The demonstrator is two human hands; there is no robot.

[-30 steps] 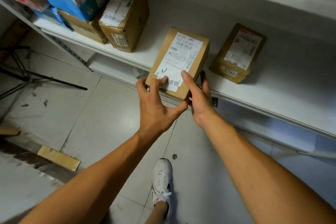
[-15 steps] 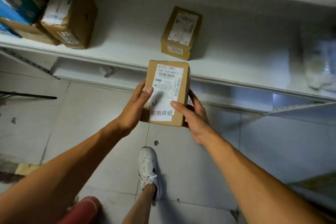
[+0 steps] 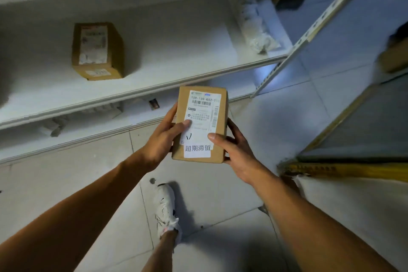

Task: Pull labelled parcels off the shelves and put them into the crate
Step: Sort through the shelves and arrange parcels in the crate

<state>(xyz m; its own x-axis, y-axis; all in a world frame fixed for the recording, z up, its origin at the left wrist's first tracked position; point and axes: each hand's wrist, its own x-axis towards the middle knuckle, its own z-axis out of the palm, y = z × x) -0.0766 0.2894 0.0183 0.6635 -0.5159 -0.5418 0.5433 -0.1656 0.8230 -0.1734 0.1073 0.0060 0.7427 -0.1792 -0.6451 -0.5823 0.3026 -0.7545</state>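
Note:
I hold a small brown cardboard parcel [image 3: 220, 99] with a white shipping label in both hands, off the shelf and above the tiled floor. My left hand [image 3: 164, 137] grips its left side with the thumb on the label. My right hand [image 3: 237, 152] grips its right side, thumb on the lower part of the label. A second labelled brown parcel [image 3: 97, 51] still sits on the white shelf [image 3: 176, 68] at the upper left. No crate shows clearly.
A white plastic-wrapped bundle [image 3: 256, 26] lies at the shelf's right end beside a slotted metal upright [image 3: 293, 51]. A yellow-edged frame [image 3: 331, 170] stands at the right. My white shoe [image 3: 166, 207] is on the floor below the parcel.
The parcel has come off the shelf edge into both hands and away from the shelf. The view has swung right, so the boxes at the far left have left the frame.

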